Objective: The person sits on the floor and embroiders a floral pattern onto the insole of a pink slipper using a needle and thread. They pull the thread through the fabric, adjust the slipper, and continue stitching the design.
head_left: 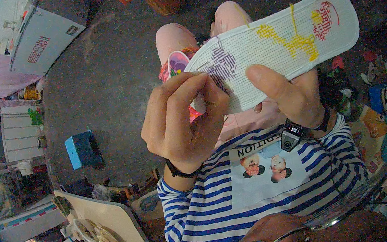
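A person sits stitching over pale pink trousers (175, 42), and I follow from afar through the head camera as a white, mesh-grid, sole-shaped insole (269, 59) is held slantwise between two bare hands. The left hand (184, 122) is curled, fingertips drawn together at the dark purple thread stitching (224, 62) near the insole's left end; I cannot tell whether a needle or thread sits in that pinch. The right hand (293, 94) is clamped on the insole's near edge, thumb on top, fingers mostly hidden beneath. I judge the step in hand to be work on the purple pattern; bright yellow stitching (309, 45) and red stitching (329, 8) lie beyond the right thumb, farther right. The next move, as I read it, calls for the left fingertips to draw a stitch through while the right grip holds the mesh firm. Both forearms angle inward from blue-and-white striped sleeves (179, 197), the left hand's knuckles turned up toward me, the right thumb pointing left across the insole.
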`<state>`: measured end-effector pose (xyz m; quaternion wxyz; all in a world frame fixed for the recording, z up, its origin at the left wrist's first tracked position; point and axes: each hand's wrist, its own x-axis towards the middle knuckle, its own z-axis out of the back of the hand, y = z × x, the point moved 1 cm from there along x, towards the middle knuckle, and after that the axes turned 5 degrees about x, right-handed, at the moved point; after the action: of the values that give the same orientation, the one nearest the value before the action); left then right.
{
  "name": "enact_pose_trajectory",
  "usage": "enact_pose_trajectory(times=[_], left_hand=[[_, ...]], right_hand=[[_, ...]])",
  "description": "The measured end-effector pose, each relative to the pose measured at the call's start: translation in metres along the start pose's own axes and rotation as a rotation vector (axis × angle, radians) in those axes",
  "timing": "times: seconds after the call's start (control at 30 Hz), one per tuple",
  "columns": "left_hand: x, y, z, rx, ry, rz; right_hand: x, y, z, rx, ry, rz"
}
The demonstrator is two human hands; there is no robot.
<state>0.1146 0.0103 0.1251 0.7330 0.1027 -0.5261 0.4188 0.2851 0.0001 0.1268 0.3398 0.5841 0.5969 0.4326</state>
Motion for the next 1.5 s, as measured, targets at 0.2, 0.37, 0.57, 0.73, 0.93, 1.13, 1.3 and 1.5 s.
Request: enact_pose_trajectory(times=[0.2,0.37,0.57,0.73,0.93,1.13,1.3,1.5], left_hand=[[0.003,0.002,0.002,-0.009,0.015,-0.032],[0.004,0.003,0.001,-0.016,0.024,-0.057],[0.006,0.000,0.004,-0.010,0.050,-0.054],[0.008,-0.002,0.008,-0.019,0.067,-0.044],[0.008,0.003,0.006,-0.064,0.068,-0.036],[-0.001,0.020,-0.009,-0.046,0.069,-0.028],[-0.008,0.034,-0.022,-0.040,0.054,-0.016],[-0.010,0.035,-0.021,-0.039,0.065,0.003]], right_hand=[[-0.001,0.001,0.001,0.008,0.001,-0.009],[-0.001,-0.001,0.001,0.013,-0.001,-0.013],[-0.001,-0.001,0.002,0.024,-0.010,-0.010],[-0.003,0.003,0.000,0.018,0.006,0.006],[0.003,-0.003,0.001,-0.012,0.029,0.045],[0.018,-0.021,0.008,0.005,0.045,0.073],[0.033,-0.046,0.014,0.028,0.060,0.201],[0.036,-0.050,0.016,0.035,0.119,0.214]])
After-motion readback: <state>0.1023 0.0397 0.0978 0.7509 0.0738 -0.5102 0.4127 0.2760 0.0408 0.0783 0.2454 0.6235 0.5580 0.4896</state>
